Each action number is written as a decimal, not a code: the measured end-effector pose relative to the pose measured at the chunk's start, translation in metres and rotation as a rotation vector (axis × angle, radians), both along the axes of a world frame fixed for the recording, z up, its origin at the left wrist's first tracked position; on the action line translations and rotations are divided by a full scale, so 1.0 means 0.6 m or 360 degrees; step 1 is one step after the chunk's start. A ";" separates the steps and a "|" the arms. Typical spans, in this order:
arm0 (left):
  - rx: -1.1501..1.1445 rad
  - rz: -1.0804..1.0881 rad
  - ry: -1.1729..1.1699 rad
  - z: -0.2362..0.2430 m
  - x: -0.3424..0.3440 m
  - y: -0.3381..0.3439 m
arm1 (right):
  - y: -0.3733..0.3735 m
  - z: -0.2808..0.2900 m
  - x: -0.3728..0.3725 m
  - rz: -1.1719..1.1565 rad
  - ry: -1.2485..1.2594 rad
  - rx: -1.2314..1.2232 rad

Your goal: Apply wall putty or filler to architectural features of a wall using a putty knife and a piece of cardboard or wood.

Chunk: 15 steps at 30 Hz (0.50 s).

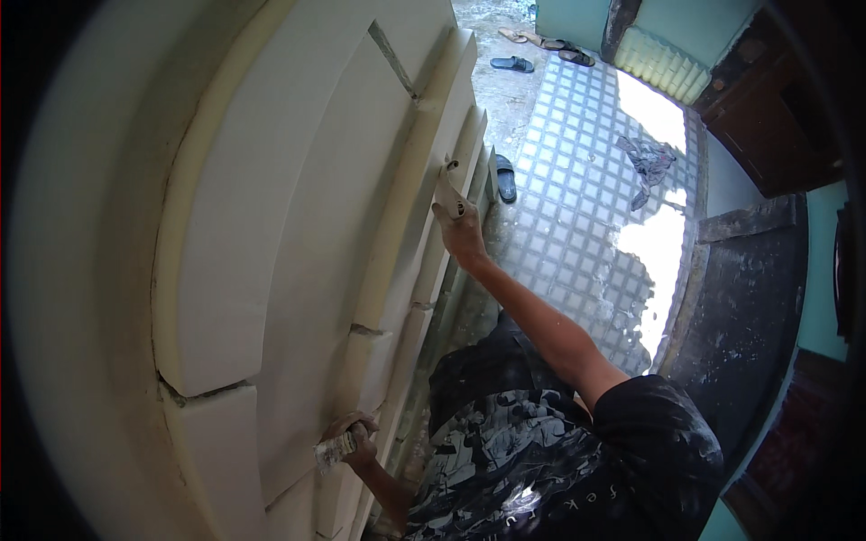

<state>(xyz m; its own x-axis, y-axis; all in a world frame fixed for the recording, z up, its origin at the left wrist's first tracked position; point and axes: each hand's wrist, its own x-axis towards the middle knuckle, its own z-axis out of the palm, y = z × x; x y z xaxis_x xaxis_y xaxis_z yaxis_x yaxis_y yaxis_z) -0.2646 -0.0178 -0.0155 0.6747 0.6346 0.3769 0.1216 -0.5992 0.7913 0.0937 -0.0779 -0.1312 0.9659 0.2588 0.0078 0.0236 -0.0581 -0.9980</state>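
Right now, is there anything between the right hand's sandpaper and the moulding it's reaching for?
Nothing visible. The right hand already holds the folded sandpaper against the white stepped moulding, with no gap or object showing between them.

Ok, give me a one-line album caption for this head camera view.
Seen from above, the right hand presses sandpaper against a stepped white wall moulding, while the left hand grips a folded piece lower down.
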 end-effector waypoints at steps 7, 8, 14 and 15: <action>-0.0405 0.0047 -0.0088 -0.002 0.018 0.006 | -0.069 -0.056 -0.138 0.1001 -0.0645 0.0303; -0.0344 -0.0009 -0.0025 -0.005 0.006 0.014 | -0.072 -0.054 -0.134 0.0883 -0.0482 0.0170; -0.0609 -0.0031 -0.0284 -0.017 0.017 0.014 | -0.030 0.025 0.000 0.0073 -0.0502 -0.0056; -0.0615 -0.0035 -0.0297 -0.017 0.022 0.013 | -0.018 0.032 -0.006 0.0125 -0.0498 -0.0098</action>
